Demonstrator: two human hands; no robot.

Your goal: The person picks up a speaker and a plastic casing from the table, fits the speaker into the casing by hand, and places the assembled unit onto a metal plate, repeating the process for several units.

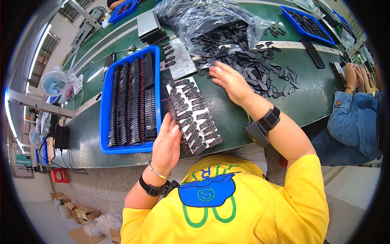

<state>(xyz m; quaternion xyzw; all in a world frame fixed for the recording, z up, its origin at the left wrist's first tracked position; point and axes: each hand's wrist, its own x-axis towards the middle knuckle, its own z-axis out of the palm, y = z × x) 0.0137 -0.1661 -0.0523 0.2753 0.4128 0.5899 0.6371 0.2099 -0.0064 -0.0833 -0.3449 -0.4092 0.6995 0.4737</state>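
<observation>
My left hand [165, 142] is at the left edge of a white board [189, 106], its fingers stretched out close together beside the red wires. Rows of small black parts [200, 107] with thin red wires lie across that board. Farther up, my right hand [232, 83] is over the green table, fingers extended and nothing visible in it. Its fingertips are near a loose heap of flat black plastic pieces [260, 67]. Just beyond the white board lies a grey metal plate [181, 61] with a few black parts along its left side.
A blue tray [102, 118] packed with rows of wired black parts stands at left. Behind are stacked grey plates [149, 25] and a clear plastic bag [183, 20] of black pieces. Another blue tray [331, 40] is at far right, near a co-worker's denim sleeve [353, 126].
</observation>
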